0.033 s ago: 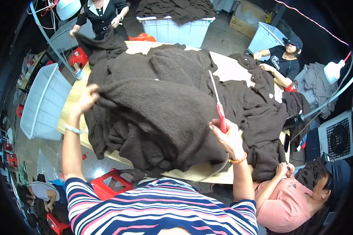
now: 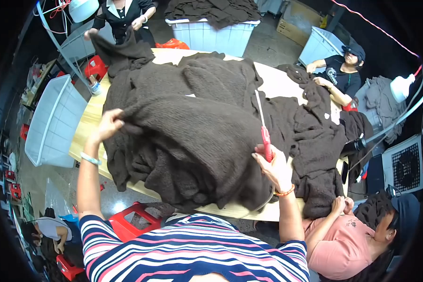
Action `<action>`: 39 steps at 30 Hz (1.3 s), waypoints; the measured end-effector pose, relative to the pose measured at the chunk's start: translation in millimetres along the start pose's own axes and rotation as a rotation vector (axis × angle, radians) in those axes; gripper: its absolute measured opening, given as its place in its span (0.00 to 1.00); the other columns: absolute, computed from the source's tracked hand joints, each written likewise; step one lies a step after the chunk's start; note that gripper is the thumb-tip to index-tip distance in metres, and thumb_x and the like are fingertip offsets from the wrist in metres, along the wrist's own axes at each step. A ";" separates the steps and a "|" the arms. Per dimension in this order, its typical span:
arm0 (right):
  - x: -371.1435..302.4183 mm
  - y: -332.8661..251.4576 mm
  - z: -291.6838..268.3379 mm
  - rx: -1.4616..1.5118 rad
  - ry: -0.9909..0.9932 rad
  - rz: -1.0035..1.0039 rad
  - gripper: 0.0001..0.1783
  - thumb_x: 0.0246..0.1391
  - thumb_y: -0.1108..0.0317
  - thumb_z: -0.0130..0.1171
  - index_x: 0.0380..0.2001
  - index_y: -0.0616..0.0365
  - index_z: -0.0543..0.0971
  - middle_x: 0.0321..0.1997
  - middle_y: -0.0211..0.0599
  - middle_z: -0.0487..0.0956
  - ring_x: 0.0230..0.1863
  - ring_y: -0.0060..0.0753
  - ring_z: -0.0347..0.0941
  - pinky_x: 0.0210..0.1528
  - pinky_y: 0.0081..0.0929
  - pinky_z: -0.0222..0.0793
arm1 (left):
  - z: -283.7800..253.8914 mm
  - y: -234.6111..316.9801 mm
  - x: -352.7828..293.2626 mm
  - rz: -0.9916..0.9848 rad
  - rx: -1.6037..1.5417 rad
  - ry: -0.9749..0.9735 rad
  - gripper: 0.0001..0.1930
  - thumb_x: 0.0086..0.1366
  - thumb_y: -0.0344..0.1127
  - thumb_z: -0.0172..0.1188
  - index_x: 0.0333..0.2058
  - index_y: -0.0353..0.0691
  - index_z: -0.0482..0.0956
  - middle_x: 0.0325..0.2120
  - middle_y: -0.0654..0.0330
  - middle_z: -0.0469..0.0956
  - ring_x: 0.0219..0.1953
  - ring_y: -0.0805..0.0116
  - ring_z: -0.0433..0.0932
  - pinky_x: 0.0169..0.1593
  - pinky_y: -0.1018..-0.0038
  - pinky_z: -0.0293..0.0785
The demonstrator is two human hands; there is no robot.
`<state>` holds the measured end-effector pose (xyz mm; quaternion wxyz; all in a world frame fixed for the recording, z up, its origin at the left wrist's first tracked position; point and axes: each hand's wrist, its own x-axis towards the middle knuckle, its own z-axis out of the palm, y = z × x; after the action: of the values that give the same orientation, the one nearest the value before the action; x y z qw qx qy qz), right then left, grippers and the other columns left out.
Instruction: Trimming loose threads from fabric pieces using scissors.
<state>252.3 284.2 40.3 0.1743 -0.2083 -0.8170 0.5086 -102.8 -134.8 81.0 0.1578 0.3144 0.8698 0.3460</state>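
A large dark brown knit garment (image 2: 197,127) is raised in a broad fold over the table. My left hand (image 2: 109,126), closed with thumb and fingers together, grips its upper left edge. In my right hand (image 2: 276,167) is a red-handled tool (image 2: 266,137) with a long, thin, pale shaft pointing up; I cannot make out its exact kind. That hand is beside the garment's right side, and whether it also touches the cloth is hard to tell. More brown knit pieces (image 2: 317,136) lie to the right.
Co-workers handle brown knitwear at the table's (image 2: 85,136) far left, far right and near right. A white bin (image 2: 216,35) heaped with brown cloth stands behind it; another bin (image 2: 44,127) is at left. A red stool (image 2: 134,223) stands below the front edge.
My left hand has shifted slightly right and down with the garment's edge, and its fingers look more closed. The raised fold has moved a little. My right hand still holds the red-handled tool.
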 end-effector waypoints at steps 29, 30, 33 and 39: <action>40.3 -76.5 -77.1 -0.136 0.244 -0.107 0.07 0.48 0.79 0.61 0.31 0.58 0.76 0.27 0.22 0.73 0.30 0.15 0.66 0.35 0.20 0.66 | -53.5 78.8 91.7 0.653 0.103 0.457 0.10 0.46 0.15 0.47 0.22 0.35 0.74 0.28 0.56 0.76 0.39 0.58 0.77 0.49 0.67 0.70; 32.6 -58.1 -61.2 -0.255 0.201 -0.049 0.10 0.42 0.78 0.58 0.32 0.63 0.75 0.25 0.28 0.72 0.26 0.21 0.66 0.31 0.24 0.67 | -35.6 55.3 80.8 0.630 0.184 0.354 0.10 0.45 0.15 0.48 0.22 0.35 0.76 0.30 0.56 0.76 0.41 0.58 0.76 0.50 0.68 0.69; 12.8 -4.3 -25.8 -0.313 0.043 0.128 0.13 0.40 0.76 0.63 0.33 0.64 0.75 0.22 0.31 0.72 0.25 0.24 0.68 0.32 0.25 0.68 | 18.9 10.7 47.3 0.480 0.291 0.108 0.14 0.46 0.17 0.49 0.27 0.39 0.81 0.39 0.53 0.76 0.50 0.55 0.72 0.58 0.64 0.66; 3.6 -12.2 -11.3 -0.177 0.028 0.249 0.17 0.48 0.64 0.73 0.26 0.59 0.73 0.20 0.20 0.68 0.22 0.13 0.60 0.24 0.18 0.58 | 24.8 65.0 35.4 0.461 0.251 0.248 0.09 0.58 0.31 0.61 0.38 0.36 0.81 0.43 0.52 0.78 0.52 0.53 0.74 0.58 0.63 0.67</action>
<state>252.8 289.8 56.4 0.1022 -0.3296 -0.8241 0.4492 -88.7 -62.5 107.0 -0.0727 0.4762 0.8240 0.2983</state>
